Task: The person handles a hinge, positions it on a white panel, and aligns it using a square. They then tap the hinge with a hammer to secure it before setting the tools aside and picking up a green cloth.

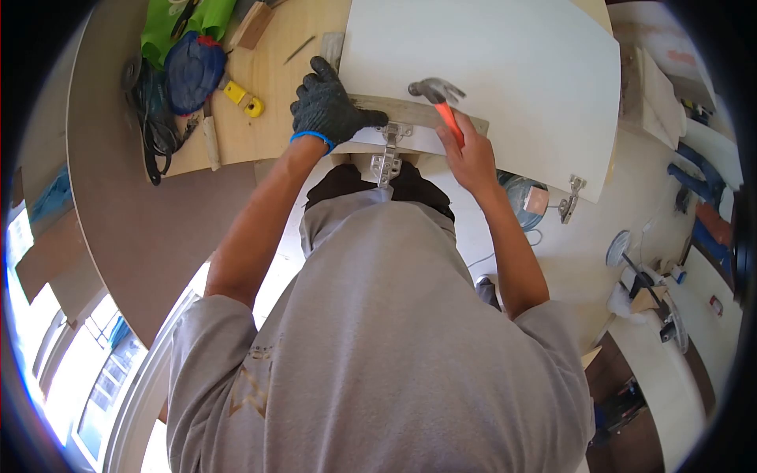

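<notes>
My left hand wears a dark glove with a blue cuff. It lies with fingers spread over the left end of a narrow board strip, the thumb stretched out beside a metal cabinet hinge. That hinge sits at the strip's near edge, its arm hanging toward my body. In my bare right hand is a claw hammer, gripped by its orange handle, head pointing up and away from me. The hammer head shows over a large white panel. A second hinge hangs from the panel's right corner.
On the wooden tabletop at left lie a yellow tape measure, a blue bag, a coiled black cable, a wood block and a pencil-like stick. A fan stands on the floor at right.
</notes>
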`<state>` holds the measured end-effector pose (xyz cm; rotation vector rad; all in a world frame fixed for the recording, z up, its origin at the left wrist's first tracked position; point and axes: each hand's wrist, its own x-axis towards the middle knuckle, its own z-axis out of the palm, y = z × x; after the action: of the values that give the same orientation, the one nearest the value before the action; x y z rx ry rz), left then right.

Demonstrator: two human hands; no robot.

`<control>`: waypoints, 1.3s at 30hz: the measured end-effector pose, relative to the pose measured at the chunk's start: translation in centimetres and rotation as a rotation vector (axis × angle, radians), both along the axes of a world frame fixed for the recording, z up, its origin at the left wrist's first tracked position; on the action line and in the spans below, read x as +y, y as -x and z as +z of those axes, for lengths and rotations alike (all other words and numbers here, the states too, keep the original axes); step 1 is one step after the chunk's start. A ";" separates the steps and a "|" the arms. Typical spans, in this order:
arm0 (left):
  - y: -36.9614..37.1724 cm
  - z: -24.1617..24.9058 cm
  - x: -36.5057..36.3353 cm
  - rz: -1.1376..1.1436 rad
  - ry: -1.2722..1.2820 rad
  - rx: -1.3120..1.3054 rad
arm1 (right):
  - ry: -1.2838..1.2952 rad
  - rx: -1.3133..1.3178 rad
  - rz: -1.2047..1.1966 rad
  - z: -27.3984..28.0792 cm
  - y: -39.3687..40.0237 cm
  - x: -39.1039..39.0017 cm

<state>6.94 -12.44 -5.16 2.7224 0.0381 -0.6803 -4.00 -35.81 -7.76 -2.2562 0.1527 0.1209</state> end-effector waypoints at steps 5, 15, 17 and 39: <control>0.3 0.6 0.2 -0.093 -0.031 -0.047 | 0.006 -0.042 0.172 0.3 4.2 -1.9; 0.9 -0.3 0.6 -0.107 -0.031 -0.106 | 0.090 -0.007 0.165 -0.3 4.0 -2.1; 0.9 -0.4 0.5 -0.108 -0.025 -0.110 | 0.194 0.168 0.103 1.4 1.3 -0.8; 4.5 -3.9 3.4 -0.738 0.134 -0.529 | 0.310 0.120 0.057 -0.6 -1.3 0.2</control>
<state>2.48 -9.06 -9.08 2.6515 -1.1241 -0.0878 -2.73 -35.63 -8.40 -2.5638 0.1818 0.2803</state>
